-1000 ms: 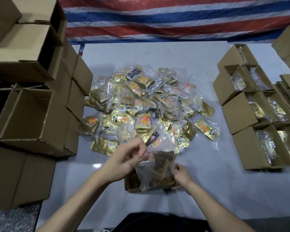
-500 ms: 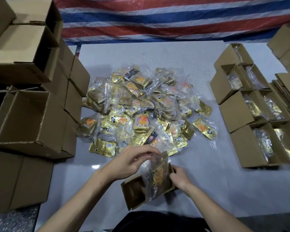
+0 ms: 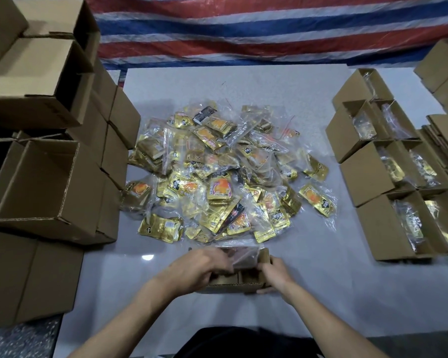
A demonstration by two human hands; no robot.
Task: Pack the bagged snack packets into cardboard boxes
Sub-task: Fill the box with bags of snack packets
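Pale grey tabletop (image 3: 243, 86) is heaped mid-frame with clear plastic bags of gold snack packets (image 3: 225, 177). At lower centre, one such clear bag (image 3: 243, 259) is gripped by the left hand (image 3: 199, 267), partly inside a small brown cardboard box (image 3: 228, 285) clasped on its right side by the right hand (image 3: 274, 274).

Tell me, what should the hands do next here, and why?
Probably press the bag of snack packets fully down into the small cardboard box: its top sticks above the rim, the left hand holds it, and the right hand grips the box's side.
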